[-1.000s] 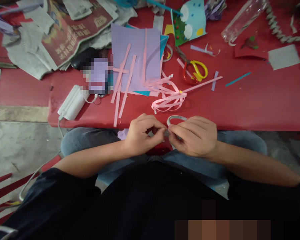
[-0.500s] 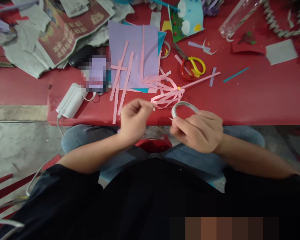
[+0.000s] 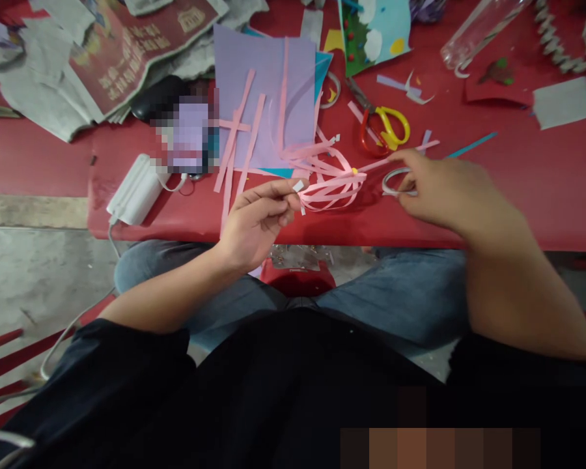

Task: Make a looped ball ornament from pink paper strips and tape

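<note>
A small white piece of tape (image 3: 298, 185) sits at the index fingertip of my left hand (image 3: 254, 225), whose fingers are bent together. Just beyond that fingertip lies a looped bundle of pink paper strips (image 3: 339, 189), joined at a yellow spot, with one strip stretching right. My right hand (image 3: 439, 185) pinches a roll of tape (image 3: 395, 180) low over the table's front part. Its fingers cover the roll's right side; whether the roll touches the table I cannot tell. Loose pink strips (image 3: 256, 130) lie across a purple paper sheet (image 3: 273, 71).
Scissors (image 3: 393, 127) with red and yellow handles lie behind the bundle, near another tape roll (image 3: 331, 90). A white power bank (image 3: 139, 189) with a cable, a black mouse (image 3: 159, 98) and newspapers (image 3: 122, 58) are on the left. A clear bottle (image 3: 478, 36) lies at the back right.
My right hand has moved right and forward with the tape roll, away from my left hand. My left hand has turned, and the tape piece now shows on its fingertip.
</note>
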Available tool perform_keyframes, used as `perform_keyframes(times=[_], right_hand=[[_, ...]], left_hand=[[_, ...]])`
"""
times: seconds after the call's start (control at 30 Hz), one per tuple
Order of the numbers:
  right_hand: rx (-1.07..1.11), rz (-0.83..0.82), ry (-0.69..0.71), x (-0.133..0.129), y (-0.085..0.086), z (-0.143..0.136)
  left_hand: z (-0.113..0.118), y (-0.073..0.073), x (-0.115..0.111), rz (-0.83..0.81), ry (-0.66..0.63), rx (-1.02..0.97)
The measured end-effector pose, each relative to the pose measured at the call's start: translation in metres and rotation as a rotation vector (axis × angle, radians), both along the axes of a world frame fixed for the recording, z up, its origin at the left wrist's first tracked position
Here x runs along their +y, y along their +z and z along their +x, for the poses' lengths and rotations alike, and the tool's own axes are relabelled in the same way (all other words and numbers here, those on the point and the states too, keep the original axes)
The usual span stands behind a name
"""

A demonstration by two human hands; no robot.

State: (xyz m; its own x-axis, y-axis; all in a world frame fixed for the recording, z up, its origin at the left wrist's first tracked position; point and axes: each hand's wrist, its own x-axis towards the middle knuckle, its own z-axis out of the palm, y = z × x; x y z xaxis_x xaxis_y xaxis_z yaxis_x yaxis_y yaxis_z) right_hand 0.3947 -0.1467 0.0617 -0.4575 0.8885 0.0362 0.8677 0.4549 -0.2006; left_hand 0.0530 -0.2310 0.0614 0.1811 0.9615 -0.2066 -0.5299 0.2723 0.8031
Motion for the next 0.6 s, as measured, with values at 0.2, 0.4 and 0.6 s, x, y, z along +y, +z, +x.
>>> perform_keyframes(times=[0.2,0.4,0.6], right_hand=[[-0.337,-0.158,-0.094,0.002,-0.014,-0.014],[0.206,0.242,-0.068,-0.035,0.014,-0.053],[0.694,0.508,0.319,-0.091,0.036,-0.104]], left_hand=[[-0.001,0.0,-0.006,0.056,-0.054,0.06],[0.006,-0.011,-0.014,0.286,-0.122,0.048],[0.016,-0.017,-0.032,0.734,-0.272,0.322]])
